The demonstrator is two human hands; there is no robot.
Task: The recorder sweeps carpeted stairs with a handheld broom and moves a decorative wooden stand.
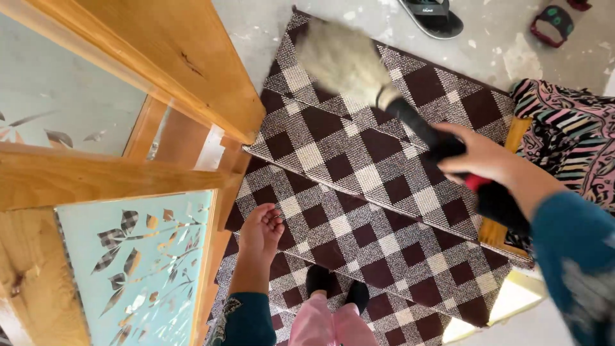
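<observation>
holding a duster (359,70) by its black handle, my right hand (477,157) is wrapped shut around the grip, fingers curled over it, with a red band of the handle showing just near of the hand. my left hand (261,227) hangs free beside the wooden cabinet (160,57), palm up, fingers loosely curled, pinching nothing.

the duster's fluffy pale head lies over the far left part of the checked brown-and-cream mat (384,192), blurred, so i cannot tell whether it touches the weave or hovers just above it. its long axis runs diagonally: the head points far and left, the handle comes back near and right to my hand.

procedure, as i judge it:
- keep the grip firm but the wrist loose, so the head sweeps flat.
- work along the fold lines of the mat, since its layers overlap and dust likely gathers at the edges.
- draw strokes away from the cabinet's patterned glass panel (138,269), which sits just left of the mat.
- keep my black-socked feet (336,285) planted on the near part of the mat.

a sandal (432,16) lies on the far floor.
</observation>
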